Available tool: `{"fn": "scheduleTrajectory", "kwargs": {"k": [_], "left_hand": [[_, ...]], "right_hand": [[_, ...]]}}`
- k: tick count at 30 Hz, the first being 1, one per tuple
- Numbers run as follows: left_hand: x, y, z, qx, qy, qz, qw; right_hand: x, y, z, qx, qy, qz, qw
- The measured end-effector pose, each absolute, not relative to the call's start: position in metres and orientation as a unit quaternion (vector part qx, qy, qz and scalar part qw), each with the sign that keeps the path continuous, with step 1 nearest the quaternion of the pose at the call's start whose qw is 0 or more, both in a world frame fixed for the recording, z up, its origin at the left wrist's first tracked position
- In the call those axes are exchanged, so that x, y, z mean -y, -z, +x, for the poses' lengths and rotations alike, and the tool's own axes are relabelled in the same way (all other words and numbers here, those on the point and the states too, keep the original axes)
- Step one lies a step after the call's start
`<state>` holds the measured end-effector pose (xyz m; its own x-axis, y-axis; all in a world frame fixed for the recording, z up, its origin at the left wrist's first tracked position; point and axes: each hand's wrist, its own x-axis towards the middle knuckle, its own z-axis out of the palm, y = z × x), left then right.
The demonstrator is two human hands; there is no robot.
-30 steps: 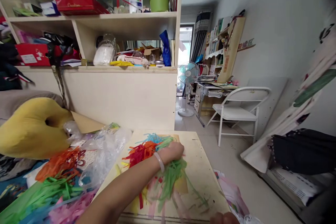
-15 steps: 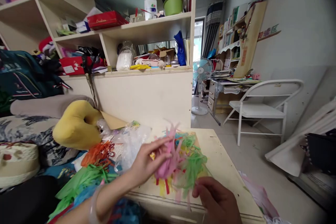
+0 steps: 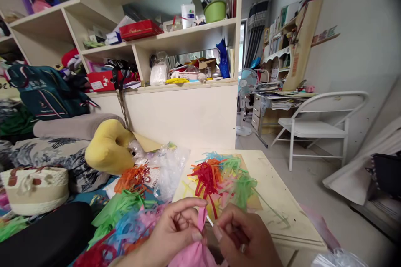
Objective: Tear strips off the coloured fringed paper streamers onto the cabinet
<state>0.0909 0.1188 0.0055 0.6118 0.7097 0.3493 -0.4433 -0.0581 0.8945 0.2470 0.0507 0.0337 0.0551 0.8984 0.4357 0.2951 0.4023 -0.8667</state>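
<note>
My left hand and my right hand meet low in the picture. Both pinch a pink bundle of paper strips that hangs between them; a thin white strip shows at the right fingertips. Just beyond lies a heap of red, orange, green and blue paper strips on a small cream table.
More green, orange and pink strips and a clear plastic bag lie left of the table. A yellow cushion and a woven basket sit on the bed. Shelves stand behind, a white folding chair on the right.
My left hand came off the strip heap, lifted a pink bunch and drew it back toward me. My right hand rose to meet it. The camera view swung left.
</note>
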Motion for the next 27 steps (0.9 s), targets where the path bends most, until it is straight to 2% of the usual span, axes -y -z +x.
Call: {"fn": "scheduleTrajectory", "kwargs": {"k": [4, 6, 11, 14, 18, 22, 24, 27], "left_hand": [[-0.114, -0.004, 0.089, -0.093, -0.410, 0.589, 0.690], [-0.111, -0.009, 0.086, -0.108, -0.420, 0.616, 0.657], [-0.103, -0.028, 0.076, -0.147, -0.442, 0.808, 0.361], [-0.104, -0.030, 0.076, -0.105, -0.420, 0.871, 0.234], [-0.111, -0.017, 0.083, -0.092, -0.453, 0.886, 0.030], [-0.114, -0.002, 0.090, -0.107, -0.401, 0.906, -0.082], [-0.115, 0.003, 0.087, -0.128, -0.396, 0.903, -0.103], [-0.119, 0.004, 0.063, -0.179, -0.333, 0.921, -0.097]], "right_hand": [[-0.047, -0.039, 0.244, 0.637, -0.292, -0.479, 0.528], [-0.048, -0.038, 0.246, 0.639, -0.316, -0.470, 0.520], [-0.052, -0.024, 0.251, 0.638, -0.387, -0.432, 0.507], [-0.054, -0.017, 0.253, 0.635, -0.379, -0.439, 0.510], [-0.061, -0.012, 0.250, 0.685, -0.327, -0.427, 0.491], [-0.074, 0.001, 0.247, 0.674, -0.233, -0.411, 0.568], [-0.079, 0.010, 0.257, 0.622, -0.289, -0.366, 0.628], [-0.073, 0.021, 0.299, 0.442, -0.387, -0.325, 0.741]]}}
